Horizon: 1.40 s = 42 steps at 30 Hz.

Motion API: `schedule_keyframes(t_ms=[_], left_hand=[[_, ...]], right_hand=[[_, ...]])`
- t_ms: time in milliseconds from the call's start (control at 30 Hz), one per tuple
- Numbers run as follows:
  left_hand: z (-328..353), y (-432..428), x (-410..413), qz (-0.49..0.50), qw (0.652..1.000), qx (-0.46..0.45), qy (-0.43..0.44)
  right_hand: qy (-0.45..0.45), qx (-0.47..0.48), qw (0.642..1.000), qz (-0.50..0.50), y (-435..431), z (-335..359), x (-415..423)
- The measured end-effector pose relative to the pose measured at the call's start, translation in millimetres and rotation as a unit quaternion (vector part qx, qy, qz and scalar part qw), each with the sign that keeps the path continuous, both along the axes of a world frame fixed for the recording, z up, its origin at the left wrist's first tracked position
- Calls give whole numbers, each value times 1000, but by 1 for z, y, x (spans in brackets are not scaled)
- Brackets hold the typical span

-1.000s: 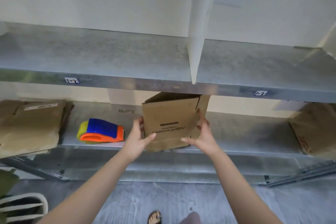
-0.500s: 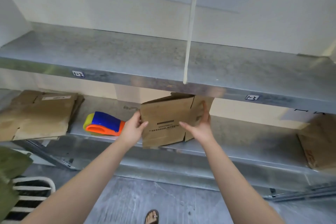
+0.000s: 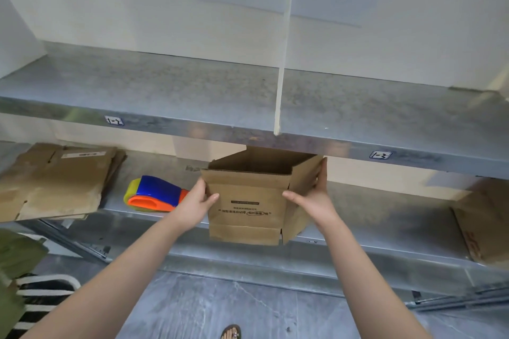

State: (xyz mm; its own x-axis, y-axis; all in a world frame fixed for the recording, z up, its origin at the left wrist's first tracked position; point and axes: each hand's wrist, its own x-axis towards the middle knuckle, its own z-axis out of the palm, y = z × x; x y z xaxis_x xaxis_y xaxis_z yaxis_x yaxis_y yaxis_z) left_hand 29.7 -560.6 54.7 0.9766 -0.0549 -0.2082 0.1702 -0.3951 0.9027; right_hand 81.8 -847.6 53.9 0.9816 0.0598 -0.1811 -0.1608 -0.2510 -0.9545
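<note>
Galvanised grey metal shelving fills the view against a pale white wall (image 3: 124, 3), with a broad upper shelf (image 3: 165, 85) split by a thin white upright divider (image 3: 283, 63) and a lower shelf (image 3: 371, 217) beneath it. Small blue-edged labels (image 3: 113, 120) sit on the front lip of the upper shelf. At the front of the lower shelf, just under that lip, a small brown cardboard box (image 3: 248, 201) with upside-down dark print is opened into shape, its top open and its lower flaps hanging past the shelf's front edge; whether it rests on the shelf I cannot tell. The left hand (image 3: 197, 202) grips the box's left edge, thumb pressed on the front face and fingers hidden behind. The right hand (image 3: 311, 195) grips the right front corner, thumb on the front face and fingers laid up along the side panel. Just left of the left hand lies a blue, orange and yellow plastic tape dispenser (image 3: 154, 194), its end hidden behind the hand. Further left is a stack of flattened brown cardboard boxes (image 3: 57, 179), and more flattened brown cardboard (image 3: 482, 223) lies at the far right, well apart from the box. Below, a sandalled foot (image 3: 231, 332) shows on the grey marbled floor (image 3: 220, 305).
</note>
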Motion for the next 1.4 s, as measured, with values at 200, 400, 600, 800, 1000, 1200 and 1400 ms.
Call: schedule_keyframes(t_ms=[200,400,600,800,1000,1200,1400], left_hand=[[4,-21,3,-57,991,59,-101],[1,-24,-1,-20,990,54,-130],[4,-28,-3,-18,993,44,-104],[12,-27,19,13,997,39,-65],[28,-18,52,10,998,-28,53],[35,-15,61,-50,996,-35,62],[14,-20,38,-45,999,-10,-8]], right_hand=[[-42,0,996,78,-13,2,-9],[-108,-91,988,66,-2,7,-16],[-39,-68,986,149,-6,0,-21],[-2,4,1000,-2,-3,9,-5],[64,-2,998,16,-3,19,17],[66,25,997,36,0,17,26],[30,-6,999,35,-19,5,9]])
